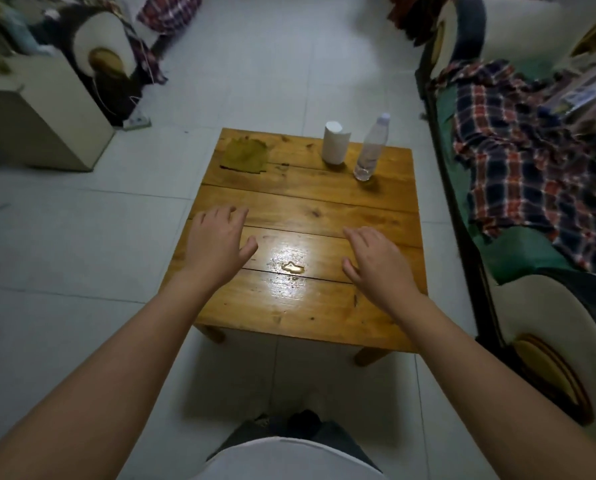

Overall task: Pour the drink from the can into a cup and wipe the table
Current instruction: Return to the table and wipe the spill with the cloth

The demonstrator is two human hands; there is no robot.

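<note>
Table [324, 199]: small square top of orange-brown wooden planks with dark seams and knots, standing on pale floor tiles; two front legs show, the rear legs are hidden beneath the top.
Cup [335, 143]: white, cylindrical, upright near the far edge, right of centre; whether it stands mouth up or mouth down cannot be told, and its contents are not visible.
Bottle [372, 148]: clear plastic with a pale cap, upright just beside the cup on its right; the two stand close but apart. The liquid level is hard to make out.
Cloth [245, 155]: olive-green, lying flat at the far left corner of the table, edges ragged.
Puddle [293, 268]: small glossy pool near the front centre, on a seam between planks, ringed by fine droplets within a bright reflection.
Left hand [216, 242]: palm down over the left part of the table, fingers spread and relaxed, holding nothing; contact with the wood cannot be told.
Right hand [376, 261]: palm down over the right part, fingers loosely extended, holding nothing; the puddle lies between the two hands.
Sofa [518, 188]: green seat draped in plaid fabric, right of the table, cut off by the frame edge.
</note>
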